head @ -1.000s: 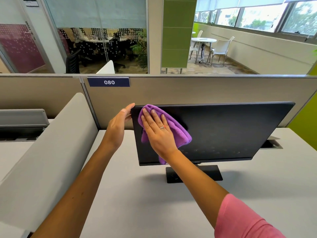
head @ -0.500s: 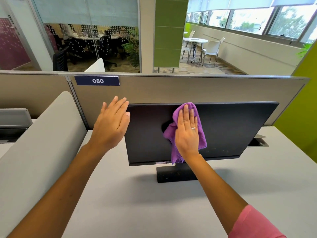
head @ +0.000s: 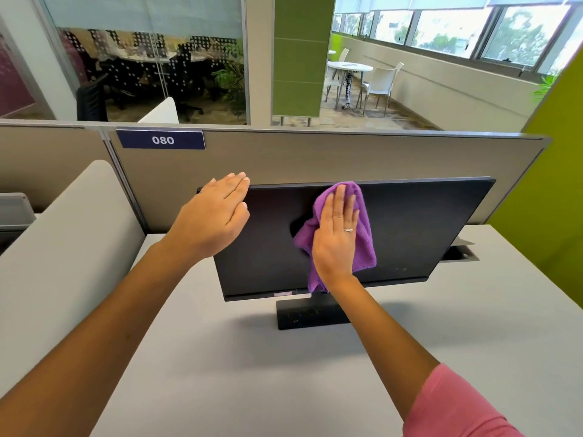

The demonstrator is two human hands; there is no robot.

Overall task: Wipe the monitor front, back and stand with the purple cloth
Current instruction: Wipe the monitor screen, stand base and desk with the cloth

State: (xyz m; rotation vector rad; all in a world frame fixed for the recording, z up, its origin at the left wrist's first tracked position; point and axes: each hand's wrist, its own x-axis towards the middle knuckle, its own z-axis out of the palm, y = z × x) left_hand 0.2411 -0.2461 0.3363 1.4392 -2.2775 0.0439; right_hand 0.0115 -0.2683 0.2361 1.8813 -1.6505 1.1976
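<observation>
The black monitor (head: 426, 234) stands on its flat black stand (head: 303, 316) on a grey desk, screen dark and facing me. My right hand (head: 334, 244) lies flat against the screen just left of its middle and presses the purple cloth (head: 366, 244) onto the glass; the cloth reaches from the top edge down to the bottom bezel. My left hand (head: 211, 219) is flat with straight fingers over the monitor's upper left corner and holds nothing. The monitor's back is hidden.
A beige partition (head: 315, 156) with a blue "080" label (head: 162, 140) runs close behind the monitor. A rounded grey divider (head: 63, 247) bounds the desk (head: 284, 373) on the left, a green panel (head: 542, 184) on the right. An open cable slot (head: 457, 252) sits behind the monitor's right end.
My right hand slid the cloth from the screen's left end to near its middle. My left hand left the monitor's left edge and now lies flat over the upper left corner.
</observation>
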